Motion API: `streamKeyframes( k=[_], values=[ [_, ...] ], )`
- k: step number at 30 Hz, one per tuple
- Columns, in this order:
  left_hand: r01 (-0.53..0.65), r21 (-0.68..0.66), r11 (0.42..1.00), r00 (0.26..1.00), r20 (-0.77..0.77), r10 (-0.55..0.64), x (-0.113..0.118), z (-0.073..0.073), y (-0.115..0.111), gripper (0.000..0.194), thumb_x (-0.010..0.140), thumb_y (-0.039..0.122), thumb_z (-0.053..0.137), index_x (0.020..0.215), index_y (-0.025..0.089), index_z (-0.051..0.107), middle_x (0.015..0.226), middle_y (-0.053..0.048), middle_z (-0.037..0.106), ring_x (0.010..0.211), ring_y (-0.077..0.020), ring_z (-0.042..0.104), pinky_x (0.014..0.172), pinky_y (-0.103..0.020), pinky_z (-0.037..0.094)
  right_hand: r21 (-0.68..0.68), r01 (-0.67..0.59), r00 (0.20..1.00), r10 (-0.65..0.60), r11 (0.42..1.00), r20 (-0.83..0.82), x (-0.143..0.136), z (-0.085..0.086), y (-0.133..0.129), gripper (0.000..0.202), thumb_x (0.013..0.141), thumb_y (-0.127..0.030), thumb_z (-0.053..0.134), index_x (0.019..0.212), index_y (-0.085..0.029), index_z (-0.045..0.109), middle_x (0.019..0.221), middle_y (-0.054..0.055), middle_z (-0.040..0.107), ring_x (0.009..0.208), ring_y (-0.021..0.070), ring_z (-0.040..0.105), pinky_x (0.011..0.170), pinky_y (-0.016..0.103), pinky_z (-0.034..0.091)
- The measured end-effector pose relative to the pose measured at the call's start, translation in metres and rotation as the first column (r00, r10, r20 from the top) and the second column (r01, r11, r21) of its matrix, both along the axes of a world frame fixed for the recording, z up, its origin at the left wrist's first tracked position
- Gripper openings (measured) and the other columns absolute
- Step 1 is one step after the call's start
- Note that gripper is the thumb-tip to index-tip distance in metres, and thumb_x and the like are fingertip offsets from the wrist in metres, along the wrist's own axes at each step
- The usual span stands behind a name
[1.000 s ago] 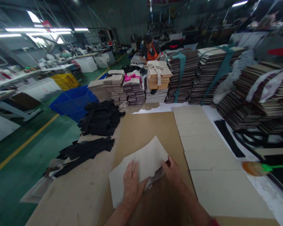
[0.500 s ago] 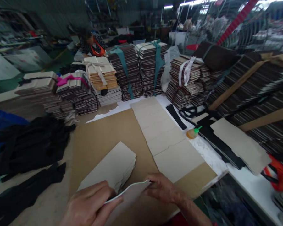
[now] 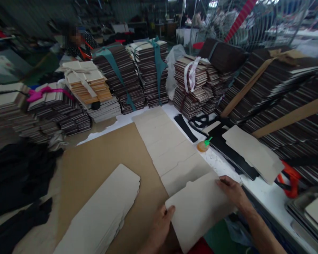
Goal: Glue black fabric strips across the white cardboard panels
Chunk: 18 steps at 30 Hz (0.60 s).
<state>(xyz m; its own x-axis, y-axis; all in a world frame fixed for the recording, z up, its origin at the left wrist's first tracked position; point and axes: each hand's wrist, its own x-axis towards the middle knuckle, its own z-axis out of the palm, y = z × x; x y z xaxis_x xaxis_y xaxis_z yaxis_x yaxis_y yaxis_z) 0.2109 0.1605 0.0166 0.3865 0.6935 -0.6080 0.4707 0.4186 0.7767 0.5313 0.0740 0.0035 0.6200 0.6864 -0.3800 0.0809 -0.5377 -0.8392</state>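
Note:
Between my two hands a pale beige sheet point(image 3: 201, 208), like thin cardboard, is held tilted over the near right part of the table. My left hand point(image 3: 160, 224) pinches its left corner, thumb on top. At its far right corner my right hand point(image 3: 231, 192) grips the edge. Beyond it, a column of similar pale pieces point(image 3: 164, 141) lies in overlapping rows, its near end partly hidden by the held sheet. To the left rests a loose stack of pale sheets point(image 3: 103, 208) on the brown board point(image 3: 95, 151).
Strapped stacks of dark-edged panels point(image 3: 119, 77) line the back and right. A small glue-coloured bottle with a green tip point(image 3: 203, 144) stands near black strips point(image 3: 185, 127). Black cloth pieces point(image 3: 18, 176) lie at left. Another person point(image 3: 79, 44) is behind the stacks.
Both hands have moved right with the sheet, which was bent and seen nearly edge-on and now faces up more flatly. The view has turned slightly right.

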Motion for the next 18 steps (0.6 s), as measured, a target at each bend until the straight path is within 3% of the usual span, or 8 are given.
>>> streamKeyframes(
  k=[3,6,9,12,18],
  values=[
    [0.050,-0.018,0.999,0.997,-0.058,-0.051,0.012,-0.017,-0.010,0.042,0.082,0.051,0.049,0.099,0.017,0.065,0.099,-0.011,0.073,0.093,-0.0265,0.067,0.071,-0.031,0.053,-0.057,-0.007,0.995,0.013,0.998,0.102,0.016,-0.013,0.008,0.036,0.062,-0.055,0.066,0.075,-0.022,0.067,0.066,0.001,0.067,0.068,0.0219,0.059,0.066,0.033,0.044],
    [0.094,-0.047,0.994,0.989,-0.114,-0.098,0.019,-0.029,-0.010,0.035,0.085,0.048,0.046,0.088,0.018,0.063,0.074,-0.008,0.070,0.068,-0.0232,0.067,0.055,-0.029,0.050,-0.102,-0.006,0.983,0.024,0.995,0.181,0.023,-0.021,0.015,0.033,0.062,-0.054,0.063,0.073,-0.023,0.066,0.064,0.001,0.067,0.066,0.0227,0.060,0.065,0.034,0.043],
    [0.123,-0.055,0.991,0.980,-0.153,-0.130,0.022,-0.038,-0.006,0.032,0.086,0.045,0.046,0.083,0.018,0.062,0.061,-0.005,0.066,0.059,-0.0216,0.066,0.055,-0.029,0.049,-0.128,-0.011,0.971,0.041,0.992,0.235,0.026,-0.026,0.020,0.033,0.061,-0.054,0.060,0.072,-0.023,0.066,0.063,0.001,0.067,0.065,0.0232,0.061,0.066,0.035,0.044],
    [0.141,-0.044,0.989,0.974,-0.175,-0.147,0.024,-0.039,-0.004,0.030,0.088,0.042,0.045,0.086,0.017,0.063,0.063,-0.004,0.068,0.059,-0.0211,0.067,0.058,-0.028,0.049,-0.145,-0.014,0.962,0.053,0.989,0.269,0.029,-0.029,0.024,0.034,0.060,-0.055,0.058,0.073,-0.024,0.065,0.064,0.002,0.067,0.065,0.0236,0.061,0.067,0.035,0.045],
    [0.155,-0.006,0.988,0.966,-0.207,-0.153,0.028,-0.027,-0.002,0.026,0.091,0.037,0.045,0.082,0.019,0.061,0.068,-0.003,0.069,0.055,-0.0165,0.065,0.056,-0.024,0.047,-0.175,-0.018,0.948,0.073,0.984,0.310,0.031,-0.035,0.029,0.034,0.062,-0.055,0.057,0.075,-0.024,0.065,0.065,0.003,0.069,0.064,0.0238,0.063,0.065,0.034,0.046]
  ],
)
